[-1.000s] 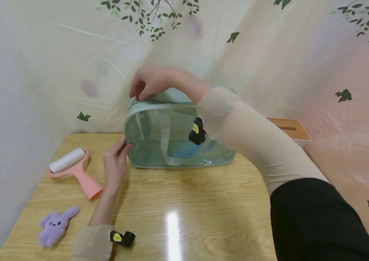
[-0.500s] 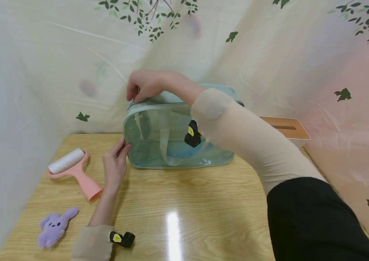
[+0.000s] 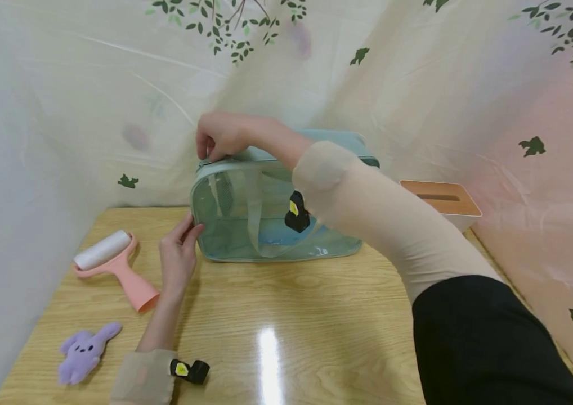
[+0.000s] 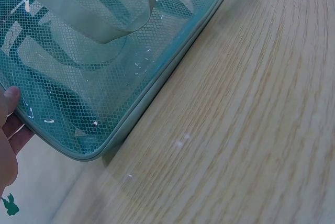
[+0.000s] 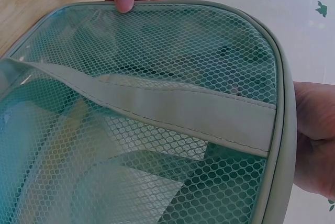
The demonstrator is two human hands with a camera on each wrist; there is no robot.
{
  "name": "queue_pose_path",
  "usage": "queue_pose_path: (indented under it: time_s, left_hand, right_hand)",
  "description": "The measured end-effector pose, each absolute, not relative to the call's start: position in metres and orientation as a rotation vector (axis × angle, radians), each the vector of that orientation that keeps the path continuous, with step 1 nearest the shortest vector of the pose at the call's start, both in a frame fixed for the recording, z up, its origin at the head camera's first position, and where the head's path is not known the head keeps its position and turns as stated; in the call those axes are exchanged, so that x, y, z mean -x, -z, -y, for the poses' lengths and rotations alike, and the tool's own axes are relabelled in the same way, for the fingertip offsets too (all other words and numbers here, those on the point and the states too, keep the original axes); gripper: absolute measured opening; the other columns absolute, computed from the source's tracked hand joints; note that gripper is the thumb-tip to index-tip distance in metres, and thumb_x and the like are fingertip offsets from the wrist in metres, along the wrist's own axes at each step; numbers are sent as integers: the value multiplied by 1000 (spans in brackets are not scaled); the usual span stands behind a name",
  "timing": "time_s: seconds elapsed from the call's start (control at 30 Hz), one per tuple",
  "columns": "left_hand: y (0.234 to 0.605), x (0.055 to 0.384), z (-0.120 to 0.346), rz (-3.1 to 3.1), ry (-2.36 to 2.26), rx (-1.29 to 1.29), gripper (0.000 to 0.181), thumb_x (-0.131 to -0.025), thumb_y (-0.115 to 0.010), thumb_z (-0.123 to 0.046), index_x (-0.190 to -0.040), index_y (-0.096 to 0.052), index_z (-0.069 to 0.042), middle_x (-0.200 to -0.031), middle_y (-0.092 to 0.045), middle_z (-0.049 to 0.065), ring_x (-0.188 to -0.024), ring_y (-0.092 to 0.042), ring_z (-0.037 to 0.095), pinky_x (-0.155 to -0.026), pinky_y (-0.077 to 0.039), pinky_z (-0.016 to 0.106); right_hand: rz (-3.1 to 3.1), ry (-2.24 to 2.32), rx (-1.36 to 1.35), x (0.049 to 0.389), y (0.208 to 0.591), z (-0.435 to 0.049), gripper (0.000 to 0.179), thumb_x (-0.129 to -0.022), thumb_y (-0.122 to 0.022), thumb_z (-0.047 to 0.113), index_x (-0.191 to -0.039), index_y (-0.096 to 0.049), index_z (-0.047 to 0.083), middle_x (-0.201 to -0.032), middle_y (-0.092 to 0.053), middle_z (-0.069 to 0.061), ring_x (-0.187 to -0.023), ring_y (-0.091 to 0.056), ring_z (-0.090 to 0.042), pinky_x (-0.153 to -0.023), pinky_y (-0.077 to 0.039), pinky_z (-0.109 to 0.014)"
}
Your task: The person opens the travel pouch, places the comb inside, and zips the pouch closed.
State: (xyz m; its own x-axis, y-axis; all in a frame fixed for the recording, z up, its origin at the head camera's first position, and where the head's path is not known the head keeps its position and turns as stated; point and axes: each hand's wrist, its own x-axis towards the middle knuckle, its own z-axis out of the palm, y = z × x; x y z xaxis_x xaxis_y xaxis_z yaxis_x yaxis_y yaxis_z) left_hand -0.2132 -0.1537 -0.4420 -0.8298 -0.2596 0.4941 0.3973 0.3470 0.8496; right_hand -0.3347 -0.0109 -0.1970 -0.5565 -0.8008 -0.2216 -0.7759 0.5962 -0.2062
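A see-through green zip bag [image 3: 225, 242] with a mesh pattern and a pale strap handle [image 3: 255, 216] stands upright at the back of the table. My left hand [image 3: 179, 253] pinches its left side edge, thumb on the front and fingers behind, as the left wrist view also shows. At the top left corner, my right hand [image 3: 223, 135] has its fingers curled down and pinches at the bag's zipper; the fingertips' hold is hidden. In the right wrist view the right hand [image 5: 316, 135] is partly behind the bag's top edge. My right forearm covers part of the bag.
A pink lint roller [image 3: 129, 275] with a white roll lies left of my left arm. Nearer the front is a small purple plush toy [image 3: 83, 354]. A box with a wooden slotted lid [image 3: 441, 197] stands at the right, partly behind my right arm. Printed cloth hangs behind.
My right hand has shifted slightly left and down at the bag's top left corner. More of the bag's top right shows past the forearm. The left hand has stayed in place.
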Motion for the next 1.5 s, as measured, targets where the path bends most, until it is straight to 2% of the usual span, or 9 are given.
queue_pose_path:
  time_s: [0.17,0.47,0.63,0.77,0.97,1.17,1.27,1.5]
  left_hand:
    - [443,216,155,2048,1521,131,34,-100,-65,-4,-134,-68,-3,-122,-72,24,-86,-60,-12,-72,-47,2]
    - [444,219,156,2040,1514,146,33,-99,-65,-2,-131,-69,-1,-118,-74,26,-82,-59,-9,-69,-46,3]
    - [444,221,156,2033,1518,157,32,-99,-65,-2,-131,-70,-2,-118,-74,25,-83,-59,-10,-70,-46,3]
    - [444,221,157,2038,1512,154,31,-99,-65,-3,-130,-70,-1,-118,-74,25,-83,-59,-10,-70,-46,3]
    - [445,222,157,2043,1498,153,31,-99,-65,-3,-130,-71,-1,-116,-74,24,-83,-59,-9,-70,-46,2]
    - [444,221,156,2041,1507,155,31,-100,-64,-3,-130,-71,-2,-118,-74,24,-86,-60,-12,-72,-47,2]
    - [444,220,156,2034,1514,148,31,-99,-65,-3,-130,-70,-2,-118,-74,24,-85,-60,-11,-72,-46,2]
    - [443,218,155,2044,1514,135,33,-99,-65,-4,-132,-69,-3,-120,-74,24,-84,-59,-11,-70,-46,3]
  right_hand:
    - [-2556,122,1283,334,197,13,26,-98,-61,4,-121,-74,2,-122,-75,-13,-109,-68,-19,-95,-53,-26]
    - [-2622,-4,1349,333,201,18,25,-98,-59,4,-115,-78,5,-119,-76,-12,-112,-68,-22,-99,-53,-31]
    - [-2625,-21,1378,336,201,16,33,-99,-51,1,-124,-73,4,-126,-72,-14,-117,-65,-25,-105,-51,-35]
    - [-2614,22,1359,337,200,13,41,-100,-44,-1,-132,-67,6,-133,-66,-15,-114,-60,-24,-103,-48,-34]
    - [-2616,110,1335,337,199,8,33,-103,-43,3,-127,-65,5,-113,-65,-12,-91,-54,-18,-85,-44,-27]
    - [-2652,319,1319,339,198,0,17,-100,-50,3,-105,-67,4,-89,-65,-2,-76,-60,-13,-76,-48,-22]
    - [-2653,417,1323,340,197,-3,14,-97,-55,1,-98,-69,3,-86,-68,-3,-72,-61,-11,-73,-49,-22]
    - [-2652,494,1327,344,198,-10,19,-94,-60,0,-100,-77,1,-84,-74,-4,-71,-64,-9,-74,-50,-20]
